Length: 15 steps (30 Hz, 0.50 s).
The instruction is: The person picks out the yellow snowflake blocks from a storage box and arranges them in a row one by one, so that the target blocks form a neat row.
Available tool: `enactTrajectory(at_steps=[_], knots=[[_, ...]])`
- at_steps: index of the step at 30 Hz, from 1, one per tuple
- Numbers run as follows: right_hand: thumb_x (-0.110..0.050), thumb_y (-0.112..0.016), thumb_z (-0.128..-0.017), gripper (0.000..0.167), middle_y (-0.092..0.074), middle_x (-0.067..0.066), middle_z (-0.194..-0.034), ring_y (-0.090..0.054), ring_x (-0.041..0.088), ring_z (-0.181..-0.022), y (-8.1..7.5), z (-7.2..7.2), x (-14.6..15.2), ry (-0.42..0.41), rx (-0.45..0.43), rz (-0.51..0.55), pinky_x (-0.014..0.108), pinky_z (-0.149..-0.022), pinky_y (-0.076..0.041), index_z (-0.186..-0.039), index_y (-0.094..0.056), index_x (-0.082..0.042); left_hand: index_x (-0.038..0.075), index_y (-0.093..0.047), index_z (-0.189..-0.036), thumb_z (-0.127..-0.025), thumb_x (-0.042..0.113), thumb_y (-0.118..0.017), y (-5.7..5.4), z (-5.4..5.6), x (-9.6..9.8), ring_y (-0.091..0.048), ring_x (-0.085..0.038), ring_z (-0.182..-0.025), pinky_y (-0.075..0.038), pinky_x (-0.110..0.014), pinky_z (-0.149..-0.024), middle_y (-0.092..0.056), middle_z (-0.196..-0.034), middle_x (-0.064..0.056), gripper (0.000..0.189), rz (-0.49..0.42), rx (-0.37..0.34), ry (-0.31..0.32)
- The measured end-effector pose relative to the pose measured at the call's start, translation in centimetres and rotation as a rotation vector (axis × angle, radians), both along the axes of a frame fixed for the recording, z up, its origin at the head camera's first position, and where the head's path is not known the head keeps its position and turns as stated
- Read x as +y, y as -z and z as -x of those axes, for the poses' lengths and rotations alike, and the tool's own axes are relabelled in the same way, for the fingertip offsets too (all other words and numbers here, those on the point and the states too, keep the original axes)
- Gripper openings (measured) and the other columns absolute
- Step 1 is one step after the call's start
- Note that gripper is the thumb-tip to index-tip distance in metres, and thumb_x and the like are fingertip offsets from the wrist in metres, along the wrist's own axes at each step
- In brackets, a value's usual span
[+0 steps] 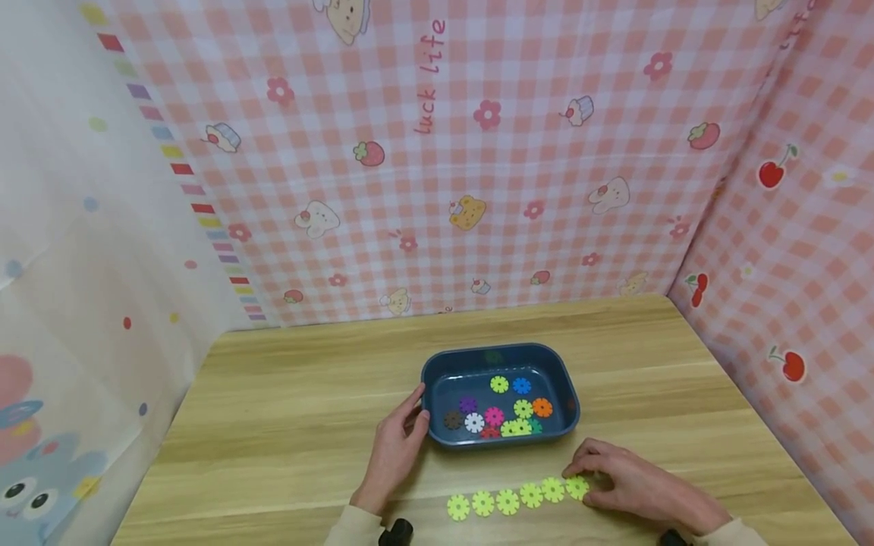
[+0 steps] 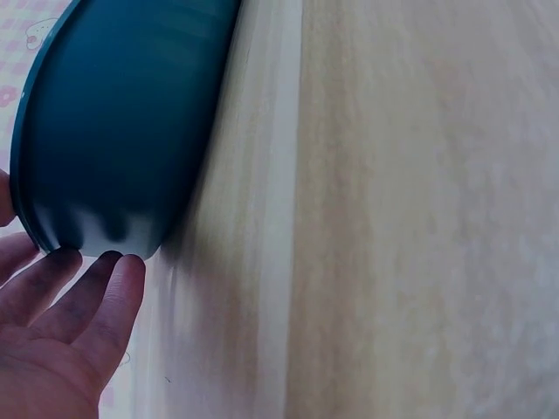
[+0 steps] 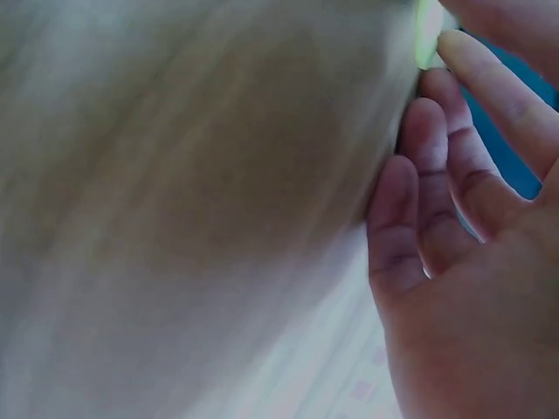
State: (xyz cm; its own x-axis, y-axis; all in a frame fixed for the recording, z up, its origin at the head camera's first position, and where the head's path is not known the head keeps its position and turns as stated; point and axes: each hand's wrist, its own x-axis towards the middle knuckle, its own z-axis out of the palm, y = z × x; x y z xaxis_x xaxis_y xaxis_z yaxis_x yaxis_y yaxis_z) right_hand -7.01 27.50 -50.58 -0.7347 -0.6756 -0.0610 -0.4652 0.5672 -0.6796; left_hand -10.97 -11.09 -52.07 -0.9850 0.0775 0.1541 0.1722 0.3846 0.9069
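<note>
Six lime-green gear-shaped discs (image 1: 517, 497) lie flat in a gently rising row on the desk in front of the blue tray (image 1: 568, 394), the rightmost disc (image 1: 576, 487) under the right hand's (image 1: 631, 485) fingertips, seemingly touching its neighbour, though blur hides the contact.

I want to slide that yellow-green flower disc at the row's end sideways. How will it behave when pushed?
The yellow-green disc lies flat on the wooden table, so it will probably slide rather than roll. It looks thin, stiff and light; the right hand could easily flick it askew.
</note>
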Motion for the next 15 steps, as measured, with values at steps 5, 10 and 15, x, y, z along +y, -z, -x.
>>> enactTrajectory(at_steps=[5, 10, 15], knots=[[-0.032, -0.073, -0.097, 0.029, -0.064, -0.011, -0.119, -0.059, 0.005, -0.103, -0.8, 0.2, 0.0, 0.016, -0.065, 0.016, 0.026, -0.088, -0.058, -0.124, -0.073, -0.021, 0.003, -0.052, -0.151, -0.106, 0.009, -0.057, -0.1, 0.1, 0.0, -0.065, -0.036, -0.124, -0.057, -0.037, -0.099, -0.054, -0.149, -0.022, 0.045, 0.003, 0.011, 0.0], [-0.025, -0.07, -0.101, 0.022, -0.07, -0.006, -0.117, -0.065, 0.011, -0.104, -2.3, 0.2, -0.1, 0.012, 0.048, 0.036, 0.031, -0.088, -0.061, -0.121, -0.073, -0.016, 0.003, -0.052, -0.151, -0.106, 0.009, -0.057, 0.0, 0.0, 0.0, -0.064, -0.036, -0.125, -0.057, -0.036, -0.099, -0.053, -0.151, -0.022, 0.046, 0.004, 0.01, -0.001], [-0.018, -0.071, -0.1, 0.018, -0.074, -0.003, -0.113, -0.067, 0.011, -0.103, -4.4, 0.3, -0.7, 0.073, 0.168, 0.047, 0.033, -0.087, -0.062, -0.117, -0.075, -0.016, 0.003, -0.053, -0.15, -0.106, 0.011, -0.057, 0.1, 0.0, 0.0, -0.064, -0.037, -0.125, -0.058, -0.037, -0.098, -0.053, -0.15, -0.022, 0.045, 0.01, 0.016, 0.001]])
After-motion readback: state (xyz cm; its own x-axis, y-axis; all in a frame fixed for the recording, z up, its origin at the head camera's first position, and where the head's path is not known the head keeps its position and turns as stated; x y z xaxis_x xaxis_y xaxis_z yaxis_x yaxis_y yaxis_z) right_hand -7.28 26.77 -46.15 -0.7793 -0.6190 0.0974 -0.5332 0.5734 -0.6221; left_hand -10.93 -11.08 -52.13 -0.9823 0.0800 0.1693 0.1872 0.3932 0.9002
